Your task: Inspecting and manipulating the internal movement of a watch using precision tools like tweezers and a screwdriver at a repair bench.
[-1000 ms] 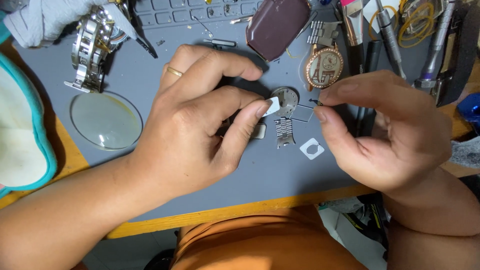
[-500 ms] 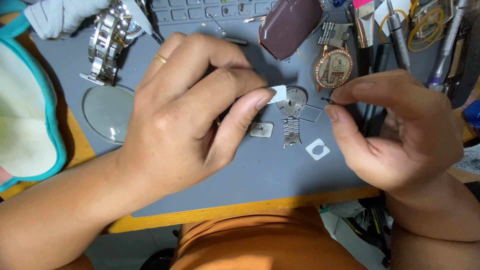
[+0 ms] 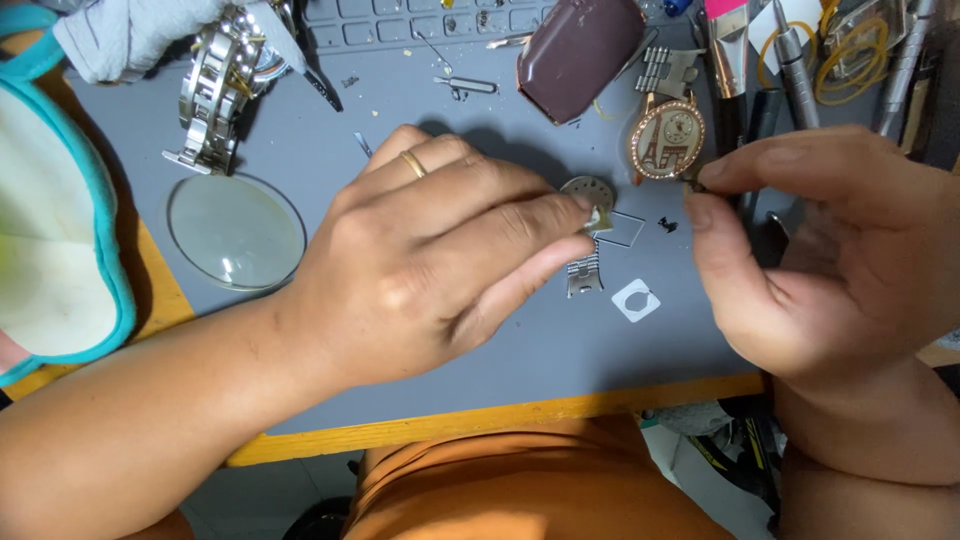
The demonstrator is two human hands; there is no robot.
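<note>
My left hand (image 3: 440,260), with a ring on one finger, lies over the grey mat (image 3: 330,130). Its thumb and forefinger pinch a small pale part (image 3: 598,220) at the edge of a round metal watch part (image 3: 588,188). My right hand (image 3: 830,250) hovers to the right, with thumb and forefinger shut on a tiny dark part (image 3: 696,186), just below a gold watch face with a stone-set bezel (image 3: 666,140). A short bracelet link piece (image 3: 584,275), a clear square (image 3: 626,228) and a white square with a hole (image 3: 636,300) lie between the hands.
On the mat's left lie a silver watch bracelet (image 3: 215,85) and a round glass lens (image 3: 235,232). A maroon case (image 3: 580,55) and a keyboard (image 3: 400,20) sit at the back. Several tools (image 3: 790,60) crowd the right. A teal-rimmed white object (image 3: 50,230) is far left.
My left fingertips have slid right onto the round watch part's edge. My right hand's pinch has drawn a little right and up, toward the gold watch face.
</note>
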